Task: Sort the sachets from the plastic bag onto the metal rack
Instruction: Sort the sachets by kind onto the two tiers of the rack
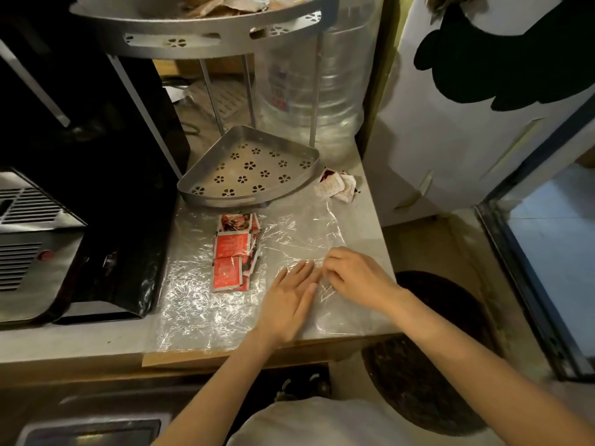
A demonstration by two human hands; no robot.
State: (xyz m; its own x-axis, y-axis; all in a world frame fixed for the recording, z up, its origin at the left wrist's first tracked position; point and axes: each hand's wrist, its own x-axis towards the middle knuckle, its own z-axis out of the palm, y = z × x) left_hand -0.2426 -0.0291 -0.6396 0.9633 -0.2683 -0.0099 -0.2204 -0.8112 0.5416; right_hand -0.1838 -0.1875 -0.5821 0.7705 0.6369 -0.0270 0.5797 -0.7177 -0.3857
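Both forearms reach in from the near edge of the counter (370, 220). Left hand (291, 300) lies flat with straight fingers, pressing down on the clear plastic bag (199, 304), which is spread out crinkled across the counter's near right part. Right hand (355, 275), just beside it and touching at the fingertips, has its fingers curled and pinches a fold of the same bag.

On the bag, toward its far left part, red sachets (230, 252) lie in an overlapping row running from far to near. A few more white and red sachets (336, 185) sit in a small loose heap near the counter's right edge, off the bag, just beside the rack.

At the far side of the counter stands the metal rack (248, 169); its lower triangular tray with flower-shaped holes holds nothing visible, while its upper tray (206, 30) carries a pile of sachets, only partly in view. Behind the rack stands a large clear water jug (309, 91). A black appliance (83, 156) fills the counter's left side.
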